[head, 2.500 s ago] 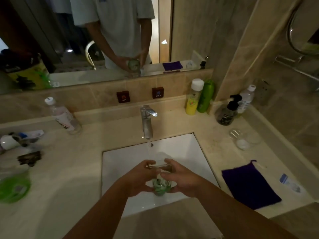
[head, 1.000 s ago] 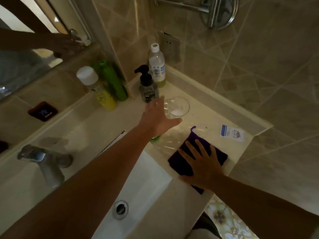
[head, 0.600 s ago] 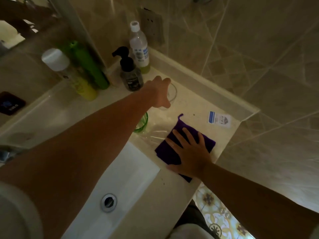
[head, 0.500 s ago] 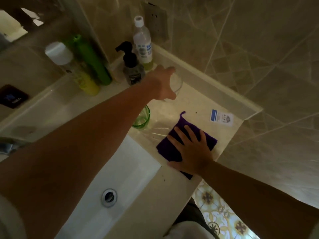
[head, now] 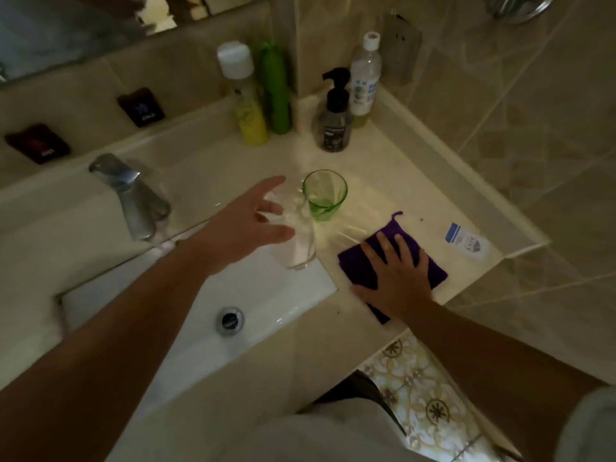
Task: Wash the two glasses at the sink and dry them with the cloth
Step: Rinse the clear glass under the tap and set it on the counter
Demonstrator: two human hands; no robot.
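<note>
My left hand (head: 248, 225) holds a clear glass (head: 298, 241) by its upper part, over the right edge of the white sink (head: 186, 315). The glass is blurred. A green glass (head: 324, 196) stands upright on the counter just beyond it, apart from my fingers. My right hand (head: 396, 273) lies flat, fingers spread, on the purple cloth (head: 433, 273) on the counter to the right of the sink.
The tap (head: 133, 195) stands behind the sink. At the back are a yellow bottle (head: 245, 98), a green bottle (head: 275, 88), a black pump bottle (head: 336, 120) and a clear bottle (head: 363, 78). A small sachet (head: 466, 241) lies near the counter's right edge.
My left hand has taken the clear glass from the back of the counter and brought it toward the sink. The green glass stands on the counter. My right hand stays on the cloth.
</note>
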